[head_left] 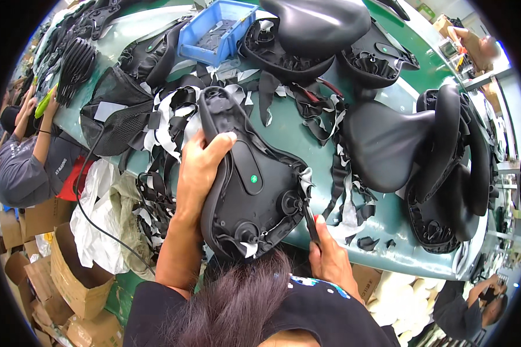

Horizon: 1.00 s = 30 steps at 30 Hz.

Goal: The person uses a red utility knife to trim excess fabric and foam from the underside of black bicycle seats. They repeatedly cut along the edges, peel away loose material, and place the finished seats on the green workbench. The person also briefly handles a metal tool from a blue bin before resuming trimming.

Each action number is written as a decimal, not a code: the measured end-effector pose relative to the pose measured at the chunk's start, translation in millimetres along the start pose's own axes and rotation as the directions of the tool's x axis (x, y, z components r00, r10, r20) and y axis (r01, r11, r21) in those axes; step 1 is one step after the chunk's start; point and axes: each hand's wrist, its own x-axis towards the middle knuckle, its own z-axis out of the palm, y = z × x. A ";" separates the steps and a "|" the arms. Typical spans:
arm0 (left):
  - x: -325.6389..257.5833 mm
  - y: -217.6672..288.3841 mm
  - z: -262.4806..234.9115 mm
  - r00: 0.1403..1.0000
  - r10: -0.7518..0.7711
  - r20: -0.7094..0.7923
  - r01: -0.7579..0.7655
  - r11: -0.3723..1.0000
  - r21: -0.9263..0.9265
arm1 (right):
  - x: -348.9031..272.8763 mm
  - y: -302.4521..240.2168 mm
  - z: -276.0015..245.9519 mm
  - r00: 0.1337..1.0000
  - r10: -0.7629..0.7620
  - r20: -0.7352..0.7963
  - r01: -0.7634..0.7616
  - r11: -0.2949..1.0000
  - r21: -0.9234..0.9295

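Note:
A black bicycle saddle (237,196) is held underside up in front of me, its narrow nose pointing away. My left hand (205,159) grips its left side, with the thumb over the rim near the nose. On the wide end, dark cover material with pale backing stands loose along the right edge. Beside that edge, my right hand (331,254) is closed round a slim dark-handled tool (311,225), perhaps a knife. Its tip reaches the loose cover edge; the exact contact is too small to tell.
Black and white offcut strips (176,113) lie on the green table (289,124). A blue bin (211,49) of small dark parts stands at the back. More saddles (382,144) are piled right. Cardboard boxes (81,272) stand lower left. Other people work nearby.

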 end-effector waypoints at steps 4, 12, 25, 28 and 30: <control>-14.2 -9.6 -7.9 0.989 0.108 -0.102 -0.110 0.994 -0.016 | 20.9 11.3 -22.2 0.954 -0.181 -0.238 0.206 0.975 0.083; -25.8 -45.5 -1.0 0.893 0.306 -0.330 -0.345 0.936 -0.066 | 133.4 -13.3 -34.2 0.906 -0.036 -0.422 0.124 0.975 0.185; 50.0 -15.6 9.3 0.667 0.316 0.674 -0.732 0.114 0.671 | 99.4 -13.8 -74.1 0.885 -0.394 0.248 0.458 0.640 -0.617; 47.9 -22.1 2.5 0.659 0.382 0.648 -0.732 0.129 0.669 | 82.9 -20.5 -73.6 0.920 -0.242 0.309 0.388 0.681 -0.621; 40.0 -20.2 6.2 0.751 0.360 0.554 -0.645 0.215 0.734 | 59.7 -23.2 -58.5 0.956 -0.144 0.256 0.277 0.734 -0.620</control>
